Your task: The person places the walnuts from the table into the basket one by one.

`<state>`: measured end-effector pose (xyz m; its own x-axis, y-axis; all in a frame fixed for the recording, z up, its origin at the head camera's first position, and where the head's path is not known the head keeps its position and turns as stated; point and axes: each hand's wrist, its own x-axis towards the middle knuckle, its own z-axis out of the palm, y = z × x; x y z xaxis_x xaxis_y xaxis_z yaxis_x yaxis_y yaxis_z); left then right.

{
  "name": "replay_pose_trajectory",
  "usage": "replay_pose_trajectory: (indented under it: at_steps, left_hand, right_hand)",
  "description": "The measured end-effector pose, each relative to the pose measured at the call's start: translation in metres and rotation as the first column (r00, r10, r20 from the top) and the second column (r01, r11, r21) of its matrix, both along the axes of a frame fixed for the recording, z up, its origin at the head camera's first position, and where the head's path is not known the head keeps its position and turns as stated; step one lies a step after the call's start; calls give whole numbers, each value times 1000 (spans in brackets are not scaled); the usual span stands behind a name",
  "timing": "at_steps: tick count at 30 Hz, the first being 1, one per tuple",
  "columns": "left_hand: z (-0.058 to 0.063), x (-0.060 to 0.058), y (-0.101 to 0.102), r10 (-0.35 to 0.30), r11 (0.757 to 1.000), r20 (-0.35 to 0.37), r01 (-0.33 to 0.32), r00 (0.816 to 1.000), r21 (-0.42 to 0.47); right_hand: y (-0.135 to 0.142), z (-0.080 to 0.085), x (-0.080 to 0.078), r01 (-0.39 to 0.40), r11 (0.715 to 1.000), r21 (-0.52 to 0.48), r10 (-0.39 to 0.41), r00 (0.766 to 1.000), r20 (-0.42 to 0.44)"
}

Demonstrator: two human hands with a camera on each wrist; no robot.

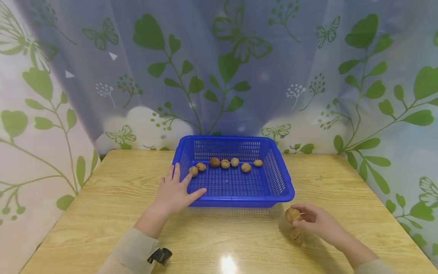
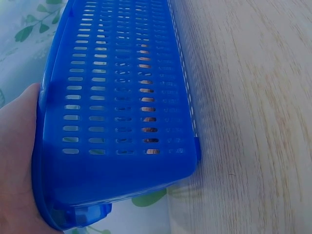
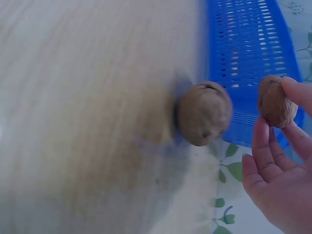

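Note:
A blue plastic basket [image 1: 236, 198] stands on the table with several walnuts [image 1: 246, 167] inside, mostly in a loose row towards its back and left. My left hand [image 1: 173, 194] lies over the basket's front left corner, fingers spread and thumb across the front rim. In the left wrist view part of that hand [image 2: 17, 156] touches the rim, beside the slotted wall [image 2: 117, 97]. At the basket's front right, my right hand [image 1: 319, 222] pinches a walnut [image 1: 292, 215] between thumb and fingertips, raised above the table. Another walnut [image 3: 204, 113] sits on the table just below it.
The wooden table [image 1: 219, 236] carries the basket near its back edge. Behind it hangs a curtain [image 1: 205, 76] printed with green leaves and butterflies. A dark band [image 1: 160, 256] is around the left sleeve.

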<state>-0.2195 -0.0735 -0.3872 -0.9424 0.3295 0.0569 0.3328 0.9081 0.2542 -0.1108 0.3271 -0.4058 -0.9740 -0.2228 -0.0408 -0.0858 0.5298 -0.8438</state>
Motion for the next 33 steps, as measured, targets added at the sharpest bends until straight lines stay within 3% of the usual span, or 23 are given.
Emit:
replay_pose_trajectory:
  at_steps: [12,22,33]
  left_hand:
    - [2,2,0,2,1000,2,-2,1000,6]
    - [1,1,-1,2,1000,2,-2,1000,3]
    - [2,1,-1,-6,1000,14,6,1000,2]
  right_hand:
    - [-2,46,-7,39,995,89,-38,999,-10]
    - [-10,81,-35,25,995,97,-21,999,-42]
    - [-28,94,-68,-13,995,99,13,1000,-8]
